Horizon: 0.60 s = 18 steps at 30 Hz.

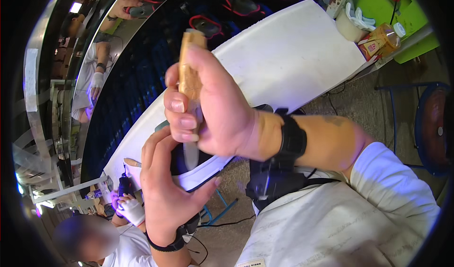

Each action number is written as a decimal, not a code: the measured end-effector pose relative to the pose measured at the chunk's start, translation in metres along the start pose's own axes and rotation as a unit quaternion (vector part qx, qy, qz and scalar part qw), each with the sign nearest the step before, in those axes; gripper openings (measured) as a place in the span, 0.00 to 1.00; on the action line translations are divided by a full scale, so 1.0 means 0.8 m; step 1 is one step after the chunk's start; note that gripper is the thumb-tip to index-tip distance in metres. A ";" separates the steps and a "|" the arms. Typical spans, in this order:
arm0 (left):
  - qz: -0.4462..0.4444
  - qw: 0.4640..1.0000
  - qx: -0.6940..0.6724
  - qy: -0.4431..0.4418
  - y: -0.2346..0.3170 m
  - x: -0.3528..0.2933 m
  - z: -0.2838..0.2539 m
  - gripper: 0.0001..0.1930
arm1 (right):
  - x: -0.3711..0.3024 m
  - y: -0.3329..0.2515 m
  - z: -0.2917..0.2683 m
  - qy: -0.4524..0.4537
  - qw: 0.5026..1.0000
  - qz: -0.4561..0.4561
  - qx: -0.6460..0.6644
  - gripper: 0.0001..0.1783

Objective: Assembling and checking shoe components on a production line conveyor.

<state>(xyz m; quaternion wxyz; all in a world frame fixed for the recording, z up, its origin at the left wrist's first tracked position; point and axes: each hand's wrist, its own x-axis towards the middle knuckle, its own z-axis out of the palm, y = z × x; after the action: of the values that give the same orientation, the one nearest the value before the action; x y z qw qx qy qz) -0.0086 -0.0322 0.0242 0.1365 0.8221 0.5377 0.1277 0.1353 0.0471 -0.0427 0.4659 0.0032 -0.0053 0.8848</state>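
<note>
In the middle, my right hand is closed round the wooden handle of a small knife-like tool. Its narrow, pale metal blade points down, slightly blurred, with a rounded end. Below and to the left is my left hand, its fingers curled over a dark thing and its thumb spread to the right. Most of that dark thing is hidden behind both hands, so its kind cannot be made out. The blade tip lies in front of it, between my left fingers and thumb; whether they touch does not show.
A white-topped bench runs behind my hands. Beyond it, dark shoe soles with red rims lie on a dark belt. A plastic jar and white tub stand far right, near a stool. A co-worker is at lower left.
</note>
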 end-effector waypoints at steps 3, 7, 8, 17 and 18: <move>0.022 0.999 -0.012 0.020 -0.009 0.008 0.002 0.36 | 0.017 -0.028 -0.010 -0.072 0.972 0.133 -0.181 0.27; -0.031 0.998 -0.054 0.015 -0.023 0.009 0.003 0.36 | 0.023 -0.023 -0.017 -0.130 0.978 0.050 -0.153 0.28; -0.016 0.999 -0.036 0.013 -0.027 0.010 0.002 0.36 | 0.021 -0.026 -0.023 -0.071 0.989 0.042 -0.124 0.28; -0.046 0.997 -0.053 0.026 -0.061 -0.002 0.010 0.39 | 0.015 -0.165 -0.125 -0.015 0.445 -0.056 -0.893 0.20; -0.047 0.997 -0.060 0.028 -0.063 -0.007 0.011 0.38 | 0.004 -0.185 -0.130 0.034 0.338 -0.065 -0.938 0.22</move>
<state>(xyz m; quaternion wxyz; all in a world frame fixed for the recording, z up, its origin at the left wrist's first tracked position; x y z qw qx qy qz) -0.0502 -0.0186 -0.0023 0.1764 0.7826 0.5705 0.1760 0.2554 0.1351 -0.1459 0.2177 -0.4657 -0.8162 0.2637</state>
